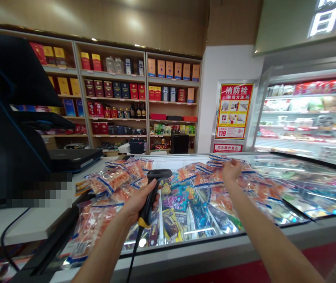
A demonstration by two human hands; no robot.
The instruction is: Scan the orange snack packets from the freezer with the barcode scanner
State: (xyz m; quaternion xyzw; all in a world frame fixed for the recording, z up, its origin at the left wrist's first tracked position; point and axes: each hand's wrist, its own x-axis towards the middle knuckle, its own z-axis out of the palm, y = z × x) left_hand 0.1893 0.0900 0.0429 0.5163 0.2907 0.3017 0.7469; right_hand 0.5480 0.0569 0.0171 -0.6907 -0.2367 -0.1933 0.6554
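My left hand (140, 200) is wrapped round a black and yellow handheld barcode scanner (150, 196), held upright with its head at the top and its cable hanging down. My right hand (232, 171) reaches to the far side of the right-hand pile. Its fingers are curled at a clear packet (246, 168) with blue edges and orange-pink contents; the fingertips are partly hidden. Similar packets (199, 175) lie around and below that hand. Another heap of packets (115, 179) is to the left of the scanner.
The packets rest on a glass-topped chest freezer (185, 245) with colourful bags inside. At left, a dark checkout terminal (17, 118) stands on a white counter (38, 220), with a cable hanging in front. Shelves of boxes (112, 90) and a lit display fridge (309, 114) are behind.
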